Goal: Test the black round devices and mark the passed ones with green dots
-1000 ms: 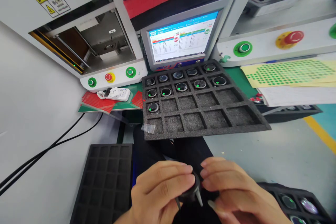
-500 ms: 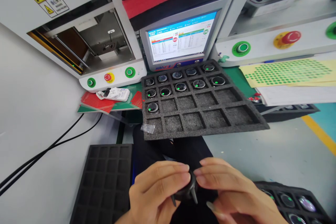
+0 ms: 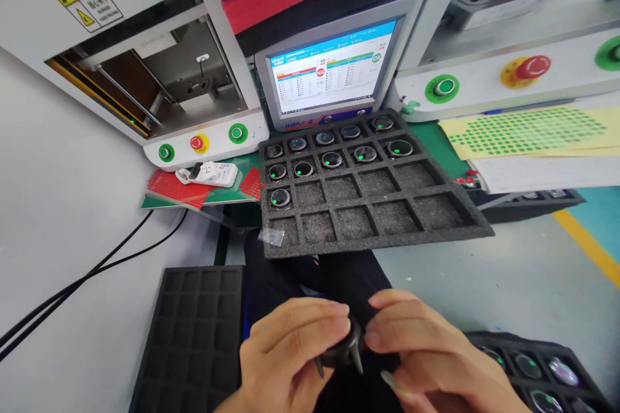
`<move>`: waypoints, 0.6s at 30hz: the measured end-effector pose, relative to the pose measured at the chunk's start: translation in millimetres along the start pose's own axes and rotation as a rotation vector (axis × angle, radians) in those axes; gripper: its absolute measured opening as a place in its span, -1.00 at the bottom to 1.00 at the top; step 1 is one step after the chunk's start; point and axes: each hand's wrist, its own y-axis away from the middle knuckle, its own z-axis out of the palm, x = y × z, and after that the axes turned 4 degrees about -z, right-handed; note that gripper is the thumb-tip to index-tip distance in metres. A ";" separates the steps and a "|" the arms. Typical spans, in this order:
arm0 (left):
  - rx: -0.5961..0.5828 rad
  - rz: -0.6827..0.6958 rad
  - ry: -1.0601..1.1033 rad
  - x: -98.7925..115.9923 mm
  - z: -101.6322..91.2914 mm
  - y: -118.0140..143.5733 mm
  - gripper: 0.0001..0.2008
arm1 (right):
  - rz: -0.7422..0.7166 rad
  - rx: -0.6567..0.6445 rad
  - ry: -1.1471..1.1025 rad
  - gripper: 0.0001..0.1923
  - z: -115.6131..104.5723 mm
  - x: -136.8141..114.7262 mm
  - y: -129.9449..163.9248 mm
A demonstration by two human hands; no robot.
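Note:
Low in the middle of the view, my left hand [image 3: 285,352] and my right hand [image 3: 426,355] meet fingertip to fingertip around a small round black part [image 3: 343,352] with two thin metal prongs pointing down. Both hands pinch it over my dark-clothed lap. Ahead of them lies a black foam tray [image 3: 382,235] with square pockets; its far rows hold several round lens-like parts [image 3: 332,159], some marked with green dots. The near rows are bare.
An empty black tray [image 3: 194,335] lies at the lower left, another tray with round parts [image 3: 533,374] at the lower right. Behind stand a monitor [image 3: 332,74], a test machine with buttons [image 3: 198,142], a white handheld scanner [image 3: 208,173], green dot sticker sheets [image 3: 527,132] and black cables [image 3: 87,274].
The hands have stayed together on the part, shifting slightly up and left; the whole scene drifts a little as my head moves.

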 end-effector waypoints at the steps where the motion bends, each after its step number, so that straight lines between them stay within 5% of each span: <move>1: 0.000 0.000 0.000 -0.2 -0.2 -0.4 -0.76 | 0.002 -0.006 -0.001 -0.83 0.0 0.1 1.0; 6: 0.017 -0.089 0.022 1.3 1.1 2.2 -0.77 | -0.011 0.019 0.010 -0.84 2.2 3.7 11.6; 12: 0.173 -0.562 0.226 12.3 16.7 9.3 -0.86 | 0.038 0.124 0.088 -0.88 9.3 6.6 14.2; 18: 0.317 -0.773 0.281 12.4 22.1 1.0 -0.85 | 0.194 0.201 0.235 -0.87 -0.3 21.2 24.0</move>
